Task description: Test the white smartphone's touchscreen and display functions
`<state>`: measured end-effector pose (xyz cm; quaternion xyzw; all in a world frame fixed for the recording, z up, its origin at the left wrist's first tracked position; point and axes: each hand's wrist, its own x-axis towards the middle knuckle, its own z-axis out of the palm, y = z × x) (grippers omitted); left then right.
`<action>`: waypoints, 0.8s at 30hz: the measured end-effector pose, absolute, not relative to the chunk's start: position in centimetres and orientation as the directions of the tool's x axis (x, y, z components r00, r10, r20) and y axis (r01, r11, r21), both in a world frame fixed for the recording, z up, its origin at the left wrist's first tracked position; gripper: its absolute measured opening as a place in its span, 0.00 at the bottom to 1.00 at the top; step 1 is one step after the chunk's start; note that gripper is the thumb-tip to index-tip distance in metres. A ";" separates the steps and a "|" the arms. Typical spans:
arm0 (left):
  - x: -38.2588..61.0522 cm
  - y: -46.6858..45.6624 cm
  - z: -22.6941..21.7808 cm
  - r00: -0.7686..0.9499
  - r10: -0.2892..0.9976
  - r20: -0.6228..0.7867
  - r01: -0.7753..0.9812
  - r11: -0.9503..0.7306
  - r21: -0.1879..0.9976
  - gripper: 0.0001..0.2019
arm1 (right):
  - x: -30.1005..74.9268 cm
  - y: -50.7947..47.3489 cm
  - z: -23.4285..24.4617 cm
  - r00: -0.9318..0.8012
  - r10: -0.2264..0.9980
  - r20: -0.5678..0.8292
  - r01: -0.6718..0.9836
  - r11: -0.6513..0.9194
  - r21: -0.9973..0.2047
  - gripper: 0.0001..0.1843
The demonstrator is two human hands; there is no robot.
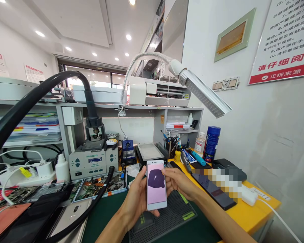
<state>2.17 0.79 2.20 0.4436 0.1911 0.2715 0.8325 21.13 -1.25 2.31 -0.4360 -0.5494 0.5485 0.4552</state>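
This is a phone-fixing shop: a phone (156, 194), little parts (96, 189), and tools (172, 145) near the surface's (259, 210) back edge.

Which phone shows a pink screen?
The white phone in the left hand, right hand at its edge: pink with a dark purple blotch. The black phone on the yellow surface is dark; the gold phone shows its back.

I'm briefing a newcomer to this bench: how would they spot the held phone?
Start at the green work surface in front. Above the black perforated pad on it, the left hand and right hand hold a white phone. Unlike the dark phone on the yellow surface at right, its lit screen is pink with a dark purple blotch.
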 end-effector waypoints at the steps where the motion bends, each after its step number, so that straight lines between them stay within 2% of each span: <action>1: 2.2 0.7 2.2 0.781 0.620 -0.075 -0.282 0.457 0.844 0.36 | 21.1 -1.3 2.4 -0.193 0.981 0.020 -0.007 0.019 -1.000 0.24; 10: 2.1 0.5 2.1 0.782 0.619 -0.075 -0.265 0.440 0.858 0.37 | 20.9 -1.2 2.3 -0.099 0.993 0.059 0.060 0.065 -0.996 0.24; 17: 2.2 0.4 2.3 0.798 0.600 -0.056 -0.241 0.402 0.883 0.36 | 20.8 -0.7 1.6 0.012 0.987 0.161 0.130 0.158 -0.979 0.21; 24: 2.3 -0.1 2.7 0.803 0.595 -0.037 -0.263 0.410 0.873 0.35 | 20.1 -0.9 1.6 0.057 0.976 0.212 0.187 0.198 -0.962 0.23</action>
